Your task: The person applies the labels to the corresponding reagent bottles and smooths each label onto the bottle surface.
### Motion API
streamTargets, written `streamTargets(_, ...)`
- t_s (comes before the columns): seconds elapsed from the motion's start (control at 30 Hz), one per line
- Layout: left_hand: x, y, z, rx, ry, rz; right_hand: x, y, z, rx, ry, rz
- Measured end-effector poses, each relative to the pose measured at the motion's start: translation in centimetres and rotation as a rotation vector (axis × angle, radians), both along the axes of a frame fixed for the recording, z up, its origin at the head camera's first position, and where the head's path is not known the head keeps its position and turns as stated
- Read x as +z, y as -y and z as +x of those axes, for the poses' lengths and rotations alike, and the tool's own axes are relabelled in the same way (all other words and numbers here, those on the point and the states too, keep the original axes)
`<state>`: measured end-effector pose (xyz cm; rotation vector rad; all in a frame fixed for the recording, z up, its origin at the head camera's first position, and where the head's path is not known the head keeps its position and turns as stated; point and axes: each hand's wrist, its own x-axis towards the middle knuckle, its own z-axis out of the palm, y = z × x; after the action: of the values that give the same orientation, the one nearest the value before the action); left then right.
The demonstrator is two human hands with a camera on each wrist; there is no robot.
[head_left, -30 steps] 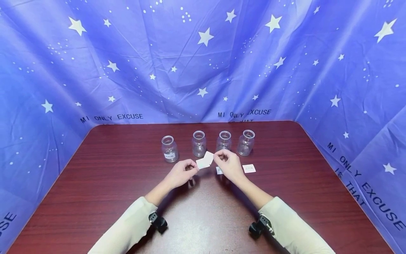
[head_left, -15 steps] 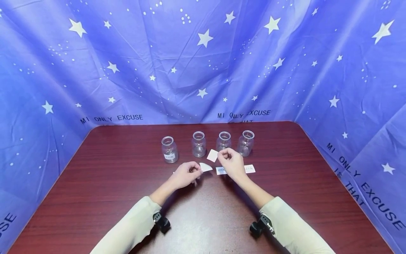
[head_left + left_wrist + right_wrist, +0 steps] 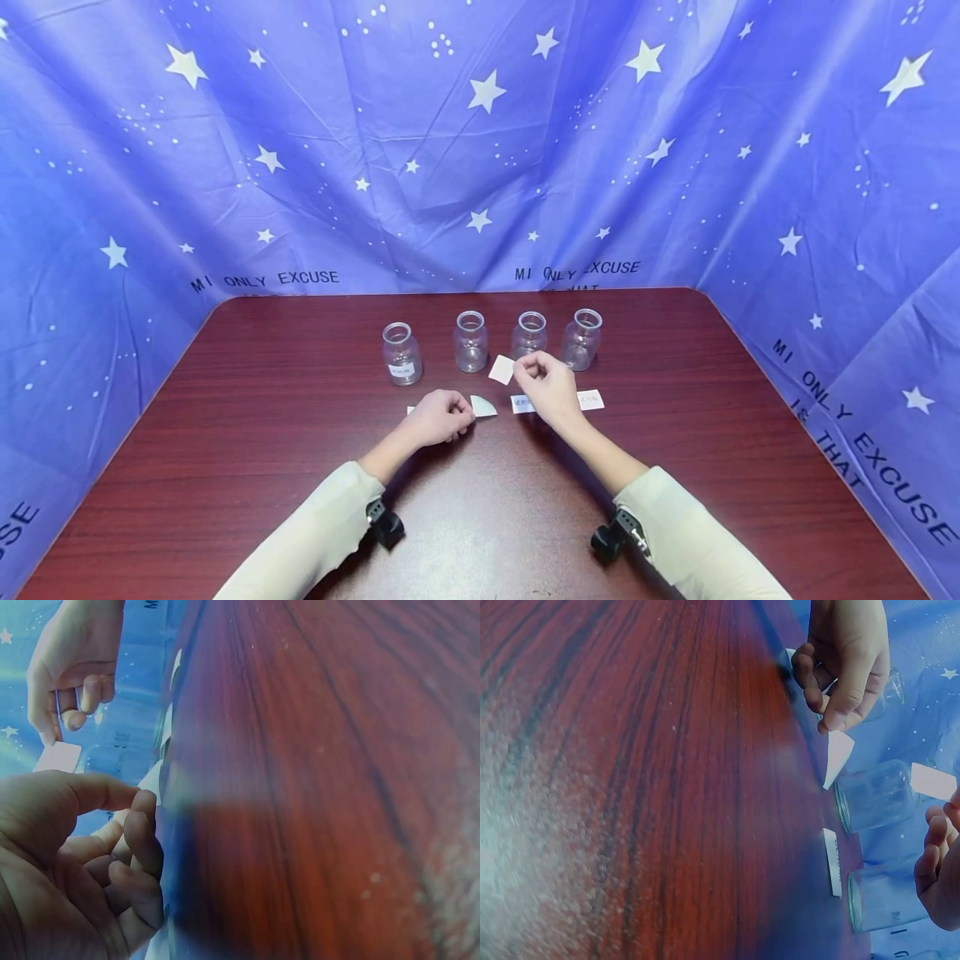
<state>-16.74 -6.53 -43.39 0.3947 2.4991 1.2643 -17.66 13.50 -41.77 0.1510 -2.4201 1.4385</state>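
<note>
My left hand [image 3: 438, 418] pinches a curled white slip of paper [image 3: 483, 407] between thumb and fingertips, low over the table. In the left wrist view, thumb and index finger meet at its edge. My right hand [image 3: 551, 387] pinches a small white square label [image 3: 502, 369] by its right edge, higher up and just in front of the jars. The right wrist view shows the label [image 3: 932, 782] held flat and apart from the slip [image 3: 838, 759]. On the table, a written label [image 3: 522, 404] lies partly behind the right hand, with another label [image 3: 591, 399] to its right.
Several clear glass jars stand in a row behind the hands. The leftmost jar [image 3: 402, 342] bears a written label; the jar [image 3: 471, 342] beside it is bare. A white paper corner [image 3: 410, 410] shows behind the left hand. A starry blue curtain [image 3: 420, 125] surrounds the dark red table [image 3: 225, 433].
The slip and the square label, overlapping one second ago, are now apart. My left hand has come down and nearer with the slip, while the right has shifted slightly right and then stayed still.
</note>
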Motion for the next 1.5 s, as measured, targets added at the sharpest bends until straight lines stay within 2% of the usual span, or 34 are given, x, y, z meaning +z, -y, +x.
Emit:
streamTargets(0.23,0.1,0.2,0.1,0.044,-0.046,-0.108,0.2,0.1,0.4,0.011,0.027,0.001)
streamTargets(0.47,0.2,0.0,0.3,0.059,-0.128,-0.217,0.1,0.0,0.4,0.016,0.025,-0.006)
streamTargets(0.87,0.3,0.1,0.2,0.068,-0.144,-0.243,-0.2,0.1,0.3,0.013,0.035,-0.02)
streamTargets(1.0,0.4,0.3,0.3,0.074,-0.139,-0.242,-0.3,0.1,0.3,0.018,0.037,-0.016)
streamTargets(1.17,0.9,0.5,0.2,0.082,-0.108,-0.189,-0.4,0.0,0.3,0.023,0.029,-0.012)
streamTargets(1.5,1.5,0.8,0.0,0.118,-0.149,-0.064,-0.4,0.3,0.4,0.014,0.039,0.016)
